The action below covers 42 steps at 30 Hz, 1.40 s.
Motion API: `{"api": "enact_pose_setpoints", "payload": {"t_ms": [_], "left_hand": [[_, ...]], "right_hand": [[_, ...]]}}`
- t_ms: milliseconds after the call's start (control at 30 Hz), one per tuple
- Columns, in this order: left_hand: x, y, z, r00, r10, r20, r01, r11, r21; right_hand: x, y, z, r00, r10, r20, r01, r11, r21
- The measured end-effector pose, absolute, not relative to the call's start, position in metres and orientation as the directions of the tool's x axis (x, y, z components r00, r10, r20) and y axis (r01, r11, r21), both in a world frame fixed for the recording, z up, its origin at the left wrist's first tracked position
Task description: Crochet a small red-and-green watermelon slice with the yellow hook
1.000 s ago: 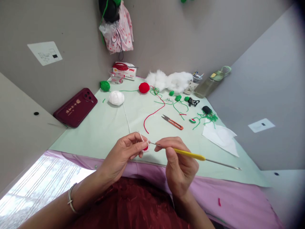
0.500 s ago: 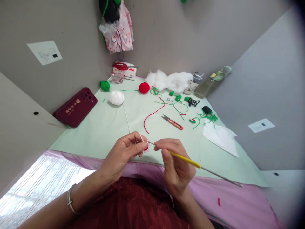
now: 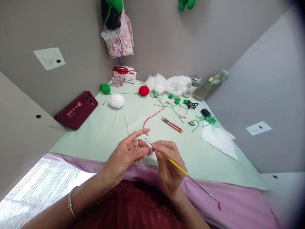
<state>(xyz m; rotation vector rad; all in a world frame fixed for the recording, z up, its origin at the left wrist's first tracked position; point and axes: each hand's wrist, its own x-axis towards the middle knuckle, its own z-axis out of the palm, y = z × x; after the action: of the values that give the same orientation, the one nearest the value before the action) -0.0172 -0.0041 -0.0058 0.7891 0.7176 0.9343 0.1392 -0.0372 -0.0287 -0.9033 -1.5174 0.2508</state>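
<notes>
Fingers of the left hand point(image 3: 126, 154) pinch a tiny white and red yarn piece point(image 3: 149, 149). Right hand point(image 3: 166, 165) grips a thin yellow-handled crochet hook point(image 3: 176, 166) beside it, above the pale green table's point(image 3: 107, 127) near edge.

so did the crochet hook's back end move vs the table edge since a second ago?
Yes. The crochet hook in the right hand swung its back end down toward the person, now over the purple cloth past the table edge.
</notes>
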Motion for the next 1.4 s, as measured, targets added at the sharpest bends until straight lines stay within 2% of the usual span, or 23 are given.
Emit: {"api": "enact_pose_setpoints", "payload": {"t_ms": [133, 333, 567, 700, 833, 933, 1067, 1300, 1400], "left_hand": [[-0.021, -0.002, -0.003, 0.435, 0.882, -0.182, -0.405, 0.372, 0.835], [-0.023, 0.000, -0.003, 0.485, 0.859, -0.165, -0.374, 0.374, 0.849], [-0.027, 0.004, 0.003, 0.556, 0.814, -0.168, -0.327, 0.400, 0.856], [-0.026, 0.006, 0.002, 0.498, 0.847, -0.184, -0.344, 0.388, 0.855], [-0.022, 0.003, -0.001, 0.429, 0.887, -0.171, -0.407, 0.359, 0.840], [-0.020, -0.001, 0.000, 0.395, 0.902, -0.172, -0.454, 0.355, 0.817], [-0.020, -0.002, 0.004, 0.379, 0.909, -0.173, -0.476, 0.352, 0.806], [-0.023, -0.004, 0.003, 0.407, 0.898, -0.166, -0.456, 0.357, 0.815], [-0.024, -0.005, 0.005, 0.402, 0.900, -0.171, -0.447, 0.355, 0.821]], "right_hand": [[0.140, -0.039, -0.029, 0.080, 0.713, 0.696, 0.321, 0.643, -0.695], [0.145, -0.031, -0.023, 0.113, 0.684, 0.721, 0.358, 0.649, -0.672], [0.149, -0.032, -0.021, 0.018, 0.830, 0.558, 0.092, 0.554, -0.827], [0.146, -0.030, -0.021, 0.049, 0.835, 0.547, 0.076, 0.543, -0.836], [0.143, -0.024, -0.025, 0.149, 0.856, 0.495, -0.056, 0.507, -0.860], [0.142, -0.020, -0.028, 0.140, 0.882, 0.450, -0.117, 0.466, -0.877], [0.141, -0.017, -0.029, 0.133, 0.879, 0.458, -0.152, 0.474, -0.867], [0.142, -0.011, -0.021, 0.128, 0.913, 0.387, -0.354, 0.407, -0.842], [0.145, -0.011, -0.017, 0.109, 0.914, 0.390, -0.357, 0.402, -0.843]]}}
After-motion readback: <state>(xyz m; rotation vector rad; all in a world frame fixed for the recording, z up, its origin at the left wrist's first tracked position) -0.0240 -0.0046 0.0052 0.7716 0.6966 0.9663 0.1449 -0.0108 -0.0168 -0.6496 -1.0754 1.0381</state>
